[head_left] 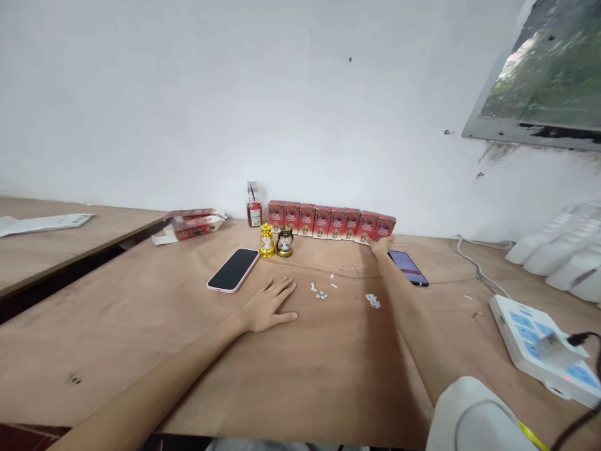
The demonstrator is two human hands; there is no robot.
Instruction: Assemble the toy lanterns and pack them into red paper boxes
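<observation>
My left hand (270,307) lies flat on the wooden table, palm down, fingers stretched out and thumb spread. Nothing is in it. My right hand (382,244) reaches to the right end of a row of small red boxes (322,222), its fingers around the base of the last red box (385,226); the fingertips are partly hidden. A gold toy lantern (267,241) and a dark bronze toy lantern (284,242) stand before the row. Between my hands lie several button cells (321,295), small white tabs (373,301) and a thin clear strand (351,271).
A pink-edged phone (233,270) lies left of the lanterns; another phone (409,269) lies beside my right forearm. Opened red cartons (192,226) and a bottle with a red label (254,210) are at the back. A power strip (539,344) with cables and white wrapped items (558,254) occupy the right.
</observation>
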